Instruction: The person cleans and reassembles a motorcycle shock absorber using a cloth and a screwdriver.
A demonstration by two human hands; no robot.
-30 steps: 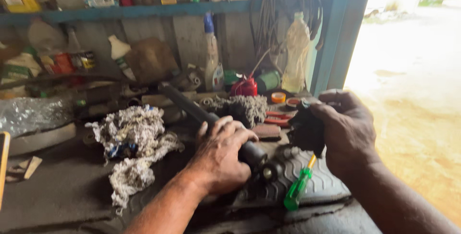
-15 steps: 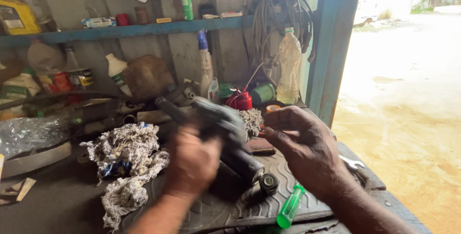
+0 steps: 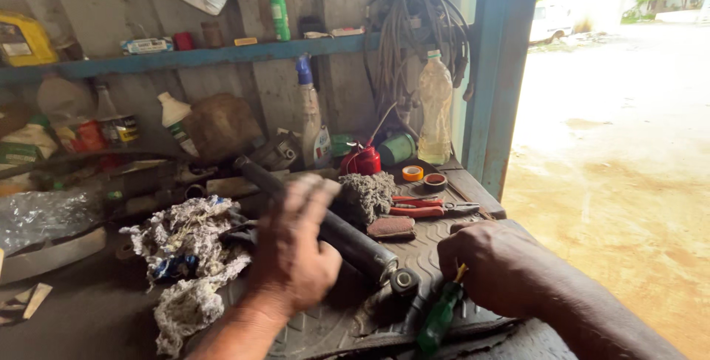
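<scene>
My left hand (image 3: pixel 296 253) is wrapped over a long dark metal cylinder (image 3: pixel 347 238) that lies slanted on a black ribbed rubber mat (image 3: pixel 429 256). The cylinder's lower end carries a round eye (image 3: pixel 404 282). My right hand (image 3: pixel 492 267) is down on the mat at the right, closed on the yellow-and-green handle of a screwdriver (image 3: pixel 438 319) whose green part sticks out below the hand. A crumpled dirty rag (image 3: pixel 192 256) lies just left of my left hand.
Red-handled pliers (image 3: pixel 429 208), tape rolls (image 3: pixel 413 173), a red oil can (image 3: pixel 361 160) and a clear plastic bottle (image 3: pixel 434 109) stand behind the mat. A blue shelf (image 3: pixel 185 57) holds bottles and tins. A blue door post (image 3: pixel 503 72) borders the open yard on the right.
The right hand has dropped from above the bench down to the green-handled screwdriver and closed on it. The left hand stays on the cylinder, which has turned slightly.
</scene>
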